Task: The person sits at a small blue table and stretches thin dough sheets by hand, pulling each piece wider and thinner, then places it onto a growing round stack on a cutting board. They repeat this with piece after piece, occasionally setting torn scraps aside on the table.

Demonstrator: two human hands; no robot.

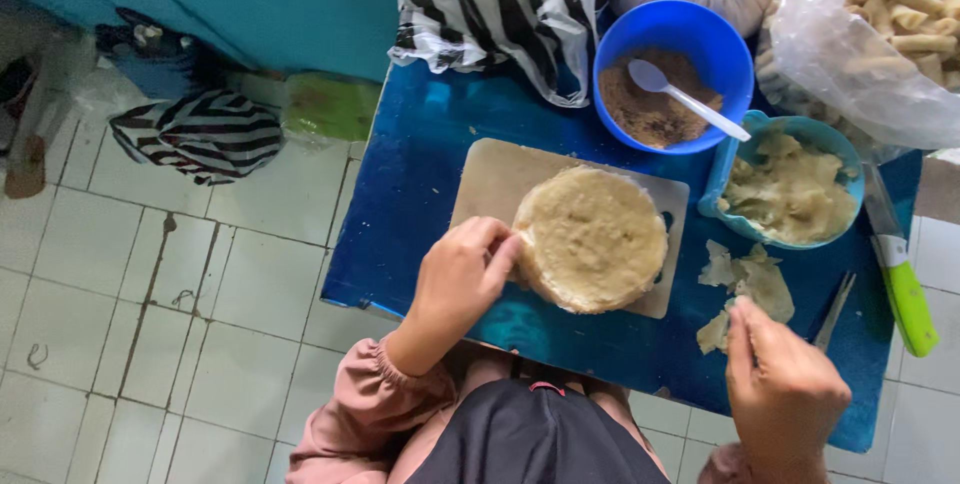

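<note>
A: Centre of the frame, the round yellow dough disc (pixel 592 239) lies flat on the pale cutting board (pixel 500 184), which rests on the blue table (pixel 410 234); where's the nearer hand?

B: The left hand (pixel 462 279) sits at the disc's lower-left edge, fingers curled and touching the rim; it pinches or steadies the edge, not lifting it; the disc lies just to the right of that hand in the frame.

A: And the right hand (pixel 785 394)?

B: Lower right of the frame, closed loosely on something thin; I cannot tell what it is; it hovers near the torn dough scraps (pixel 745 284), well apart from the disc.

A: Any long axis on the disc?

B: None; it's round, so the left hand simply meets it along the rim; the left hand is plainly the nearer one.

A: Surroundings?

B: Upper centre, a blue bowl (pixel 700 39) of brown powder with a white spoon (pixel 690 99); right of the board, a light-blue bowl (pixel 830 134) of pale mash; far right edge, a green-handled knife (pixel 905 289); top right, a clear bag of fried rolls (pixel 900 4); top centre, a striped plastic bag (pixel 490 4).
</note>
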